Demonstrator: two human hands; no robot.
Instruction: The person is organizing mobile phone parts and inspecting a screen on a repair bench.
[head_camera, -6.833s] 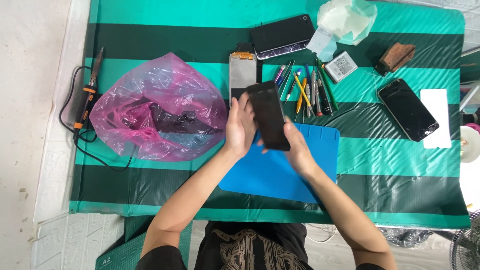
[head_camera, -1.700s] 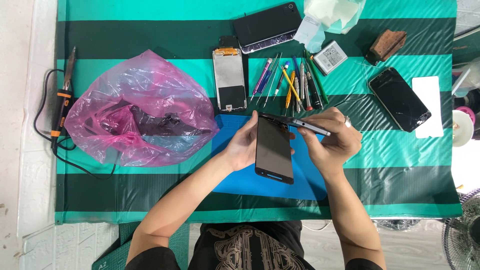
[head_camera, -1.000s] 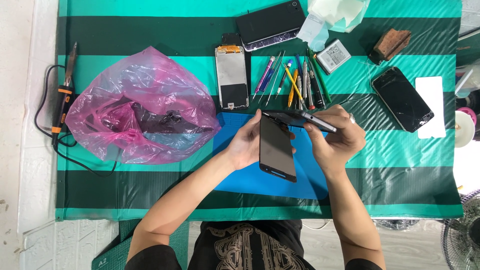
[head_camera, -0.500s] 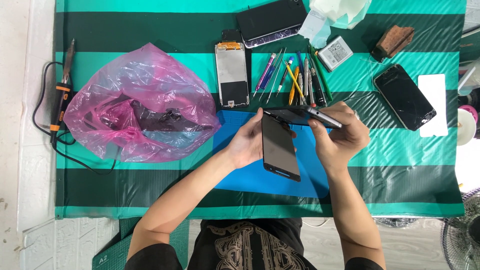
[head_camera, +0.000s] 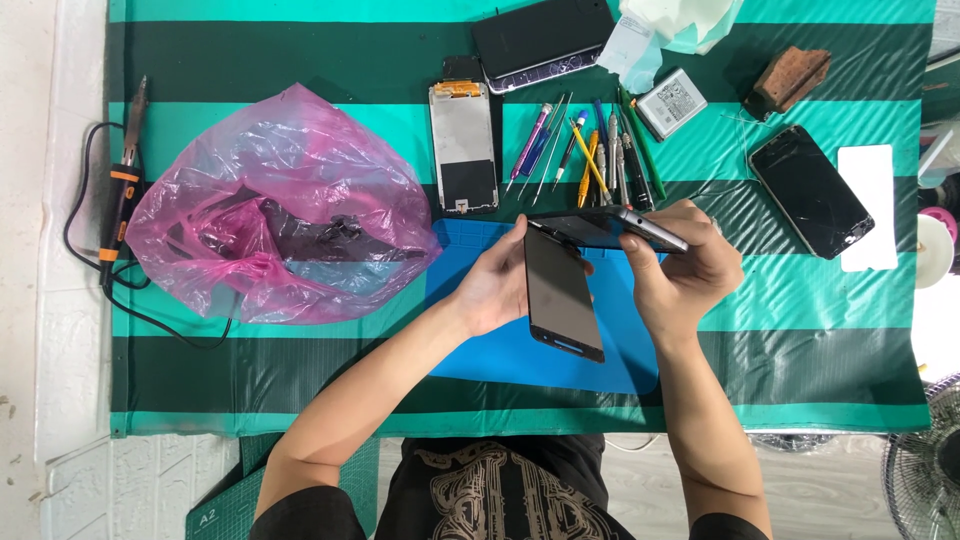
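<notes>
My left hand (head_camera: 495, 288) holds a black phone screen panel (head_camera: 562, 293) upright by its left edge, over the blue work mat (head_camera: 620, 355). My right hand (head_camera: 680, 265) grips the phone's dark body with a metal frame (head_camera: 610, 228), lifted edge-on and hinged away from the screen's top end. The two parts meet at the top corner and spread apart below it.
A pink plastic bag (head_camera: 270, 210) lies left on the green striped cloth (head_camera: 300, 50). A bare display module (head_camera: 463, 150), several screwdrivers and tweezers (head_camera: 595, 150), a dark tablet (head_camera: 545, 40), a small battery (head_camera: 670, 100), a cracked phone (head_camera: 810, 190) and a soldering iron (head_camera: 125, 190) surround the mat.
Earlier both hands held a closed phone. Since then the body has swung up and away from the screen, and the gap between them has widened slightly over the last second.
</notes>
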